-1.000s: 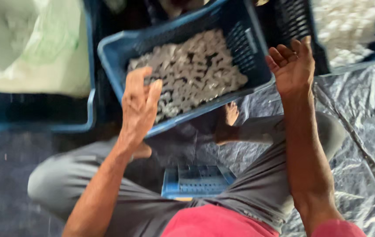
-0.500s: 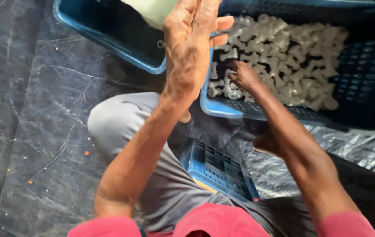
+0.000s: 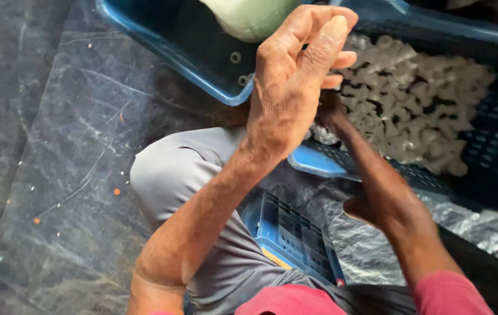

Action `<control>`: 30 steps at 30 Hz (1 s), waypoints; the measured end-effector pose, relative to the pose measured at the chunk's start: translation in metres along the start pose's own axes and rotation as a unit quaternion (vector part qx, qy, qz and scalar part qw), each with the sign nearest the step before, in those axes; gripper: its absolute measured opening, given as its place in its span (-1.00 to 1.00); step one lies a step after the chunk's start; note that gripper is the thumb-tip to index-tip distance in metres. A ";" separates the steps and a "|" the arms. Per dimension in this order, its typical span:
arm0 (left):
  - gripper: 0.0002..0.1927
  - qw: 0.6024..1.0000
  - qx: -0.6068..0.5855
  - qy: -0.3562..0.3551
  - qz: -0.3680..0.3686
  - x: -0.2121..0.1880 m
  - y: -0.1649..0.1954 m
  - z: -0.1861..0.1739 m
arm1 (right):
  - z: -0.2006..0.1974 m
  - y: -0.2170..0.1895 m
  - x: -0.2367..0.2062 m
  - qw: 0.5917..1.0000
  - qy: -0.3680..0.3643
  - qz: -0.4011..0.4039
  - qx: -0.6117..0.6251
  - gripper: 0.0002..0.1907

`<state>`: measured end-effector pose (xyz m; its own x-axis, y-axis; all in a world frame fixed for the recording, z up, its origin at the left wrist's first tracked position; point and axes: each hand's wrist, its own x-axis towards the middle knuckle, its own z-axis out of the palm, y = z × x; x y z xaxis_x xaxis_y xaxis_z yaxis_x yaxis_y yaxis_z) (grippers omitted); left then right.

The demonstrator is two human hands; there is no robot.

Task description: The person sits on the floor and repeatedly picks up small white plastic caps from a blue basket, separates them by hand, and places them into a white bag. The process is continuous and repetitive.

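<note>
Pale grey moulded pieces, small and knobbly, lie heaped in the blue crate far right. Left hand is raised in front of the crate's near-left corner, fingers loosely curled, holding nothing visible. Right hand reaches into the pile, mostly hidden behind the left; its grip can't be told. Another blue crate, far left, holds a pale sack.
</note>
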<state>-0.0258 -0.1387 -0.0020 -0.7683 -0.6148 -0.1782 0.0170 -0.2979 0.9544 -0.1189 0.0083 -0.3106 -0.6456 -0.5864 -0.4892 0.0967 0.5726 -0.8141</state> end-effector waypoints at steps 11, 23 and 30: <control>-0.46 0.891 0.327 -0.160 0.272 -0.056 -0.060 0.060 | -0.115 -0.095 -0.174 0.816 0.019 0.135 0.562 -0.78; -0.76 0.759 0.481 -0.286 0.334 -0.090 -0.055 0.093 | -0.186 -0.134 -0.256 0.956 0.102 -0.019 0.276 -0.78; -0.76 0.824 0.362 -0.363 0.243 -0.092 -0.049 0.092 | -0.175 -0.125 -0.270 0.971 0.107 -0.168 0.131 -0.77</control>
<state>-0.0148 -0.0002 -0.0106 -0.9679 0.1441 0.2058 0.2511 0.5290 0.8106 -0.0893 0.1951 -0.0224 -0.8140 -0.5666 -0.1279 0.0240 0.1872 -0.9820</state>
